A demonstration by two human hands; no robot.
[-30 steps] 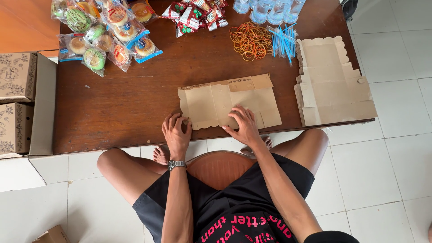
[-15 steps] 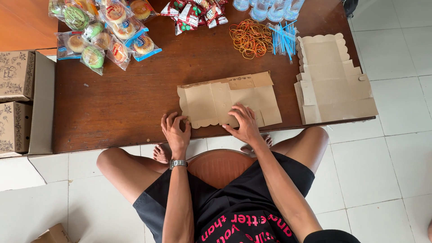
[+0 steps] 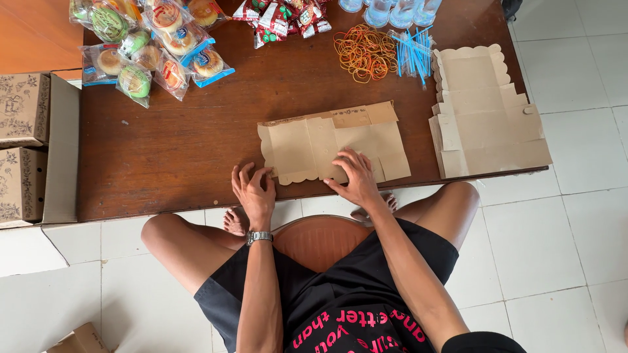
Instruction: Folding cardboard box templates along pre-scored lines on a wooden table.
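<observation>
A flat, unfolded brown cardboard box blank (image 3: pixel 333 142) lies near the front edge of the surface (image 3: pixel 183 157), a little right of its middle, with its scalloped flap at the left end and its small tabs toward the right. The step in hand appears to be the pressing and creasing of this blank along its scored lines. It is done well, by this judgement, if the blank is pinned flat with one hand while the other works the flap, so that the fold follows the score and the thin card is not buckled.

The right hand (image 3: pixel 356 180) is laid on the blank's front part, fingers spread and pressed down; nothing is enclosed in its grip, which is flat and wide. The left hand (image 3: pixel 254 189) rests at the front edge of the surface, its fingertips touching or just short of the blank's lower left corner beside the scalloped flap; its grip is loosely curled and holds nothing. The blank thus lies under the right palm and just ahead and to the right of the left fingers.

A stack of further blanks (image 3: pixel 487 114) is set at the right edge of the surface, well apart from both hands. Rubber bands (image 3: pixel 363 52), blue straws (image 3: pixel 412 55) and wrapped pastries (image 3: pixel 147 49) are spread along the far edge.
</observation>
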